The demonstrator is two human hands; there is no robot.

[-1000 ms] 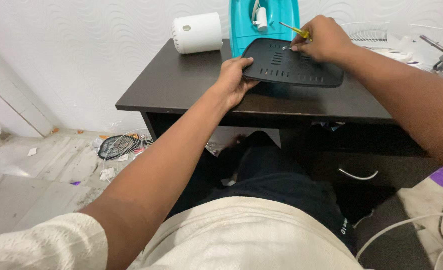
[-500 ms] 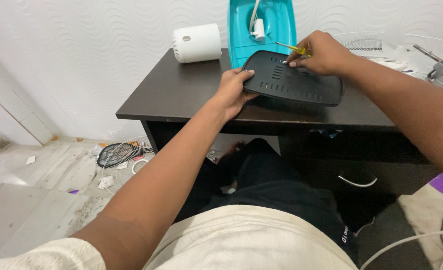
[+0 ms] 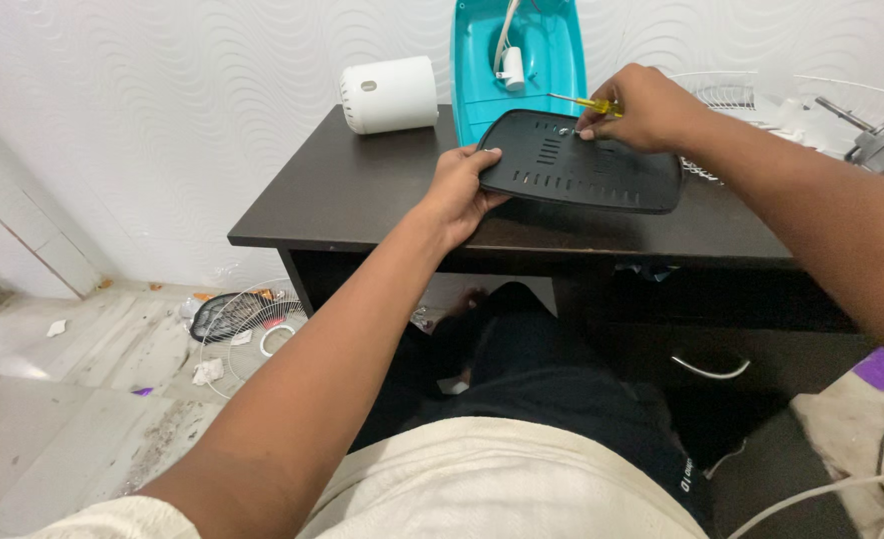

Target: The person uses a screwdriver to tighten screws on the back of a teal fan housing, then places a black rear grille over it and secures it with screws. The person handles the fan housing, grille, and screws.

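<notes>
Black vented plastic cover (image 3: 582, 165) on far part of dark desk (image 3: 362, 190), just near teal housing (image 3: 518, 60), near edge looks slightly raised. Left to right: white cylinder (image 3: 389, 94) far left on desk, clear of the work. Left hand (image 3: 459, 185) clamped on cover's left edge, thumb on top. Right hand (image 3: 633, 105) pinching yellow-handled screwdriver (image 3: 584, 101), tip down at small screw (image 3: 566, 129) near cover's far edge. Risks: tip camming out and stripping the head if driver leans; cover skidding right if left-hand hold slackens; loose screw likely rolling off onto littered floor (image 3: 82, 399)
</notes>
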